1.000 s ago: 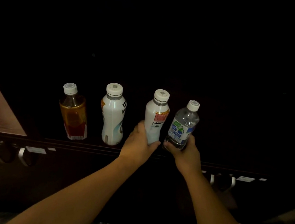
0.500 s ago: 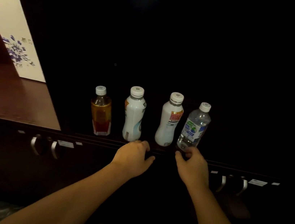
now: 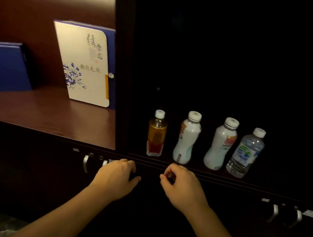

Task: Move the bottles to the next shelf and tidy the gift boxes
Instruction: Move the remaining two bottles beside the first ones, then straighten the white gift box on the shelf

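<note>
You have four capped bottles (image 3: 204,142) upright in a row in the dark compartment; left of them a white floral gift box (image 3: 83,63) leans, apparently against the divider.

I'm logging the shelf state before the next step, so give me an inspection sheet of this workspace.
Surface: dark shelf, dim; lit brown shelf to its left.
Job's things: amber bottle, two white bottles and clear water bottle upright in a row; white gift box upright, blue gift box beside it.
Clutter: nothing seen.
Grippers: left hand and right hand empty, below the shelf edge.
Cables: nothing seen.
Surroundings: cabinet handles below.
</note>
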Action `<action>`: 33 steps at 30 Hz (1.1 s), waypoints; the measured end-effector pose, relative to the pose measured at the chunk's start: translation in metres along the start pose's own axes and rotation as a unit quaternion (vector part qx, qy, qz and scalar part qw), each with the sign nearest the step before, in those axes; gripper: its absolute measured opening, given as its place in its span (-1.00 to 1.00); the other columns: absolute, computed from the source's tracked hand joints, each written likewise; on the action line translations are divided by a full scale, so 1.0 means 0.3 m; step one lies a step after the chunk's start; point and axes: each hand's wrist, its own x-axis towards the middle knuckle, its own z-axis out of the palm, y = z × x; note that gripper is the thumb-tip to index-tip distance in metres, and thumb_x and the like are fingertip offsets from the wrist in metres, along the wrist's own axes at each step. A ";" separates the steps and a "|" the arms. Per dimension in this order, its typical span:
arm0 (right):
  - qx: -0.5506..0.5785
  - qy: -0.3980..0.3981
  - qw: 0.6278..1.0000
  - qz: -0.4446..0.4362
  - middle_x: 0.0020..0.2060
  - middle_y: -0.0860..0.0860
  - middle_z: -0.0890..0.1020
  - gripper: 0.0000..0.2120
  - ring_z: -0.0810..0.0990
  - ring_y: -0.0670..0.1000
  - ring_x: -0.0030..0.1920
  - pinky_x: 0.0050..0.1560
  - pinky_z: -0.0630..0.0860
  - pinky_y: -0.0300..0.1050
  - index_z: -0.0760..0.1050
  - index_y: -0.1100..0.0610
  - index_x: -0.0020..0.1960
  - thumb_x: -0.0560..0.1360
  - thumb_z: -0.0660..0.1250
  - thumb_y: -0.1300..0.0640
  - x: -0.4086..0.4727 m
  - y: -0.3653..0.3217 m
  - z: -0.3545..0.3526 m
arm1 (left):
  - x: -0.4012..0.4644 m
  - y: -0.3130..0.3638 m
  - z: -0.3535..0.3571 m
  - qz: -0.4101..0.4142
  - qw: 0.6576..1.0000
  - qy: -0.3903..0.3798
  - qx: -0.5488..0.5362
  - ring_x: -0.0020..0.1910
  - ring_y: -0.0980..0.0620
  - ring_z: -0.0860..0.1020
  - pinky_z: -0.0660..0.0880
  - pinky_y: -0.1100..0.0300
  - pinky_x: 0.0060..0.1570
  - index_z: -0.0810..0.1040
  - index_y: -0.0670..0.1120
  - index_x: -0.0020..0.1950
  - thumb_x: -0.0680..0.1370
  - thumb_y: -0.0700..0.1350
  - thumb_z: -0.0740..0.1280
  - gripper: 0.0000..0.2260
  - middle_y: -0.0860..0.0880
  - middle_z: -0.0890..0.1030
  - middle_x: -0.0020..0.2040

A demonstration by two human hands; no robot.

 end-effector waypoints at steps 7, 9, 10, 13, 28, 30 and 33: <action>-0.061 -0.013 0.996 -0.062 -0.19 -0.15 0.50 -0.88 0.48 -0.16 -0.18 -0.22 0.50 -0.18 0.45 -0.11 -0.09 0.54 0.30 -0.14 0.092 -0.409 0.244 | -0.144 -0.450 -0.179 -0.041 0.998 0.045 0.026 -0.10 0.12 0.53 0.52 0.20 -0.18 0.53 0.09 0.06 0.54 0.25 0.29 -0.73 0.14 0.53 -0.03; -0.058 -0.012 0.996 -0.064 -0.20 -0.15 0.51 -0.87 0.49 -0.16 -0.21 -0.24 0.51 -0.18 0.45 -0.11 -0.10 0.54 0.30 -0.14 0.121 -0.521 0.321 | -0.177 -0.593 -0.233 -0.058 0.996 0.055 0.030 -0.08 0.12 0.55 0.55 0.19 -0.14 0.54 0.10 0.08 0.53 0.26 0.30 -0.71 0.14 0.55 -0.01; -0.056 -0.013 0.996 -0.062 -0.20 -0.15 0.51 -0.87 0.50 -0.16 -0.21 -0.24 0.51 -0.19 0.45 -0.12 -0.10 0.53 0.31 -0.14 0.135 -0.575 0.362 | -0.192 -0.669 -0.261 -0.066 0.996 0.059 0.029 -0.06 0.12 0.56 0.57 0.17 -0.11 0.55 0.10 0.10 0.52 0.27 0.30 -0.69 0.14 0.56 0.00; -0.054 -0.013 0.997 -0.051 -0.20 -0.15 0.52 -0.86 0.51 -0.15 -0.21 -0.22 0.54 -0.14 0.45 -0.11 -0.12 0.51 0.32 -0.15 0.181 -0.698 0.466 | -0.216 -0.874 -0.338 -0.086 0.994 0.067 0.023 -0.04 0.11 0.57 0.57 0.15 -0.07 0.57 0.09 0.10 0.51 0.29 0.31 -0.67 0.15 0.55 -0.02; -0.074 0.031 0.996 0.038 -0.21 -0.11 0.60 -0.83 0.57 0.00 -0.20 -0.22 0.51 -0.08 0.50 -0.06 -0.07 0.47 0.35 -0.15 0.623 -0.814 0.725 | 0.159 -1.372 -0.426 -0.102 0.993 0.060 -0.003 0.12 -0.08 0.54 0.54 -0.02 0.08 0.55 0.00 0.17 0.50 0.24 0.38 -0.61 -0.05 0.57 0.13; -0.072 0.041 0.995 0.049 -0.17 -0.07 0.61 -0.81 0.58 0.04 -0.17 -0.21 0.50 -0.07 0.51 -0.06 -0.04 0.48 0.35 -0.15 0.727 -0.782 0.748 | 0.261 -1.407 -0.410 -0.109 0.993 0.048 0.007 0.18 -0.12 0.50 0.52 -0.06 0.13 0.53 -0.02 0.23 0.50 0.24 0.38 -0.56 -0.08 0.55 0.19; -0.064 0.057 0.994 0.069 -0.08 -0.02 0.61 -0.77 0.56 0.07 -0.09 -0.19 0.44 -0.09 0.52 -0.04 0.04 0.49 0.36 -0.15 0.879 -0.729 0.785 | 0.404 -1.448 -0.384 -0.125 0.991 0.045 0.015 0.26 -0.17 0.46 0.49 -0.11 0.21 0.46 -0.06 0.33 0.49 0.25 0.39 -0.45 -0.12 0.51 0.27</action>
